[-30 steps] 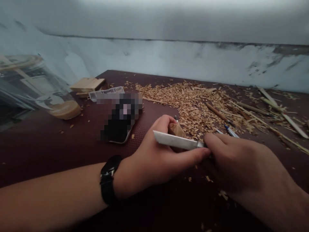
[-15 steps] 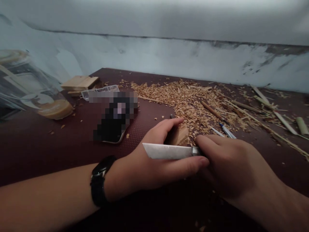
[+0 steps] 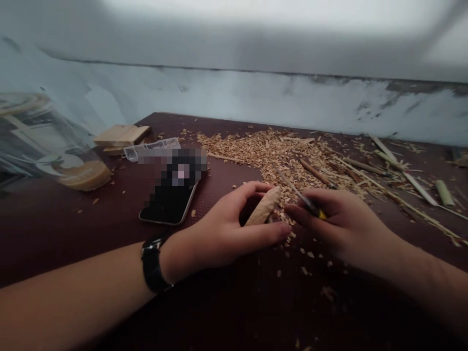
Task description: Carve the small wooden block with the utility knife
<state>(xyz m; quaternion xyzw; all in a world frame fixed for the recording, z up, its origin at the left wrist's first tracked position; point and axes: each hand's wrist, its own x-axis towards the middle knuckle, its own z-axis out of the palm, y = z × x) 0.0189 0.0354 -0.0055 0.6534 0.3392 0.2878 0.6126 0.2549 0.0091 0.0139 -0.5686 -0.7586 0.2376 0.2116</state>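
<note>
Wooden piece [image 3: 262, 207] in left hand [image 3: 229, 229], cup print [image 3: 71, 159] illegible

Dim overall — pale glow up top, right-hand fingers [image 3: 293, 209] slightly blurred.

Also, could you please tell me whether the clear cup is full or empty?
Neither: the clear cup looks nearly empty, with light brown liquid only near its bottom.

Left hand [image 3: 234, 226] held half-curled, thumb extended rightward; right hand [image 3: 340, 219] closed in a pinch grip, wrist angled inward.
</note>
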